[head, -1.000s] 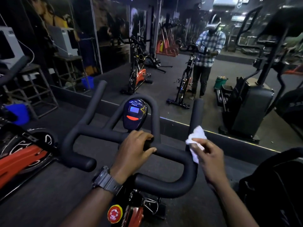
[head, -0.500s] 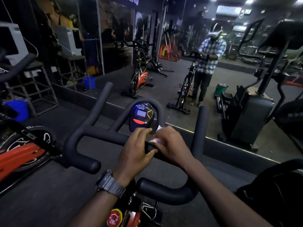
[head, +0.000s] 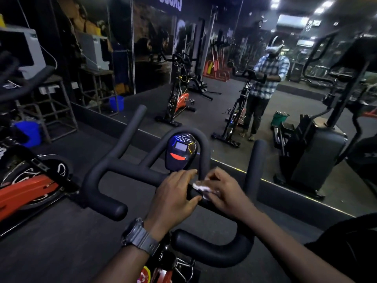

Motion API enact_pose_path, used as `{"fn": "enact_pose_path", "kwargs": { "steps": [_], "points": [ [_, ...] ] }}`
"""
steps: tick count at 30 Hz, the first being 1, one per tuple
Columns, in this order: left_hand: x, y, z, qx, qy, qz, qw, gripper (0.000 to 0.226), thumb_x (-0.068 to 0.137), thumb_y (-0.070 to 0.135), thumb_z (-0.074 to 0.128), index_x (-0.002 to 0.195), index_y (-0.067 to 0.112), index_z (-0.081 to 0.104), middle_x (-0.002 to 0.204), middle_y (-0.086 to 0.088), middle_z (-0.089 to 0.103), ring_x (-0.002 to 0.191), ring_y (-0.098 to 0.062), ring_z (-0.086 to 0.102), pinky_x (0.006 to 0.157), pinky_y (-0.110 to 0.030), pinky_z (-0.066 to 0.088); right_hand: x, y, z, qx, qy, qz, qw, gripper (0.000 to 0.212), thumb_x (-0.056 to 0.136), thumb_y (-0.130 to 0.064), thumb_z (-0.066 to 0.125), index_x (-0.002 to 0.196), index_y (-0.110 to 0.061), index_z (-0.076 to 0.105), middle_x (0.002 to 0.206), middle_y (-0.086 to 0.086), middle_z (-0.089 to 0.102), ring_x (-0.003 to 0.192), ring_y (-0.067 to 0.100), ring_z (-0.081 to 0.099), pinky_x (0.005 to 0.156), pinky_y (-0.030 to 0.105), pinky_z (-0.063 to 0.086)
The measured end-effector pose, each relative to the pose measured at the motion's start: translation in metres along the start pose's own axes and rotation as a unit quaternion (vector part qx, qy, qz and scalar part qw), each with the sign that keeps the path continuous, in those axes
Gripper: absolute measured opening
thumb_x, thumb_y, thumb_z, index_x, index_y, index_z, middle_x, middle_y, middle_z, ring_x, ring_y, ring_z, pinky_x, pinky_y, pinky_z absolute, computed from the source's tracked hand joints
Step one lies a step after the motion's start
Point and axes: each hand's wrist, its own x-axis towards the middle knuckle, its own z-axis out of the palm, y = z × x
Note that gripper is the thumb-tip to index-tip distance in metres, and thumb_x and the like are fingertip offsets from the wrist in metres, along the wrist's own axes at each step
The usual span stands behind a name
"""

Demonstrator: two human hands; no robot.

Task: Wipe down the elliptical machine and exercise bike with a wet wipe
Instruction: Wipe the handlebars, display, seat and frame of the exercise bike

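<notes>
Black rubber floor — mirror wall opp.

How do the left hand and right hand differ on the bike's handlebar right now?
The left hand grips the bare handlebar with nothing under it; the right hand presses the white wet wipe onto it. The left wrist wears a dark watch; the right wrist is bare. Both sit side by side on the centre bar, below the console.

The exercise bike handlebar is gripped by the left hand; a white wet wipe is pressed on its crossbar by the right hand, below the console.
</notes>
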Motion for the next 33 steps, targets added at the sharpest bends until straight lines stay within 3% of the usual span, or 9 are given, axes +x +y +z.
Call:
{"fn": "enact_pose_path", "kwargs": {
  "steps": [2,5,8,12,14,20,26,29,33],
  "points": [
    [0.006,0.005,0.005,-0.007,0.013,-0.004,1.0,0.061,0.077,0.033,0.074,0.133,0.016,0.058,0.127,0.0,0.064,0.117,-0.021,0.061,0.1,-0.033,0.048,0.009,0.008,-0.005,-0.008,-0.019,-0.026,0.999,0.025,0.091,-0.025,0.055,0.102,-0.013,0.074,0.092,0.005,0.055,0.08,0.018,0.054,0.068,0.028,0.046],
    [0.015,0.019,0.013,-0.032,0.007,-0.024,0.999,0.066,0.079,0.02,0.08,0.139,0.008,0.055,0.14,-0.007,0.058,0.13,-0.022,0.054,0.111,-0.029,0.04,0.074,0.035,-0.015,-0.061,0.056,0.002,0.997,0.026,0.088,-0.023,0.058,0.097,-0.007,0.076,0.089,0.011,0.056,0.08,0.026,0.056,0.067,0.033,0.047],
    [0.024,0.03,0.017,-0.029,0.009,-0.046,0.998,0.062,0.08,0.014,0.081,0.137,0.005,0.057,0.135,-0.008,0.061,0.123,-0.024,0.06,0.106,-0.032,0.044,0.111,0.049,-0.024,-0.057,0.12,0.082,0.988,0.021,0.081,-0.015,0.069,0.099,-0.015,0.078,0.085,0.009,0.058,0.079,0.029,0.06,0.068,0.034,0.045],
    [0.027,0.025,0.013,-0.038,0.019,-0.048,0.998,0.052,0.08,0.01,0.081,0.129,0.013,0.064,0.127,0.0,0.066,0.111,-0.016,0.065,0.098,-0.021,0.047,0.05,0.026,-0.016,0.011,0.091,0.027,0.995,0.014,0.085,-0.026,0.066,0.094,-0.035,0.072,0.074,-0.004,0.049,0.066,0.014,0.051,0.061,0.026,0.037],
    [0.026,0.024,0.01,-0.036,0.016,-0.029,0.999,0.046,0.079,0.007,0.08,0.123,0.015,0.068,0.123,0.003,0.069,0.109,-0.009,0.064,0.098,-0.014,0.045,0.027,0.025,-0.019,0.034,0.065,0.009,0.997,0.017,0.086,-0.022,0.07,0.096,-0.036,0.07,0.071,-0.005,0.049,0.066,0.013,0.049,0.06,0.026,0.036],
    [0.028,0.021,0.014,0.013,0.018,-0.048,0.999,0.044,0.081,0.012,0.082,0.124,0.013,0.069,0.123,0.002,0.069,0.105,-0.012,0.067,0.097,-0.026,0.052,0.127,0.068,-0.027,-0.006,0.137,0.106,0.985,0.017,0.084,-0.021,0.07,0.097,-0.016,0.079,0.078,0.009,0.069,0.076,0.032,0.064,0.067,0.031,0.042],
    [0.022,0.019,0.017,0.003,0.028,-0.031,0.999,0.041,0.084,0.016,0.077,0.125,0.014,0.068,0.129,0.005,0.067,0.104,-0.001,0.064,0.095,-0.019,0.051,0.054,0.053,-0.021,0.113,0.123,0.038,0.985,0.013,0.089,-0.018,0.069,0.099,-0.021,0.077,0.086,-0.025,0.061,0.085,-0.008,0.056,0.077,0.01,0.04],
    [0.02,0.018,0.018,0.009,0.046,-0.03,0.998,0.04,0.084,0.017,0.076,0.124,0.016,0.068,0.129,0.007,0.067,0.109,-0.001,0.064,0.097,-0.021,0.051,0.045,0.051,-0.009,0.094,0.111,0.021,0.989,0.021,0.089,-0.031,0.063,0.104,-0.028,0.077,0.091,-0.011,0.058,0.086,0.011,0.057,0.078,0.022,0.043],
    [0.021,0.022,0.015,0.101,0.054,0.018,0.993,0.04,0.082,0.019,0.081,0.119,0.011,0.068,0.122,0.0,0.068,0.111,-0.015,0.061,0.1,-0.024,0.046,0.125,0.066,-0.001,0.019,0.099,0.037,0.994,0.015,0.086,-0.02,0.071,0.099,-0.022,0.078,0.1,0.002,0.06,0.093,0.025,0.058,0.079,0.021,0.035]
  ]
}}
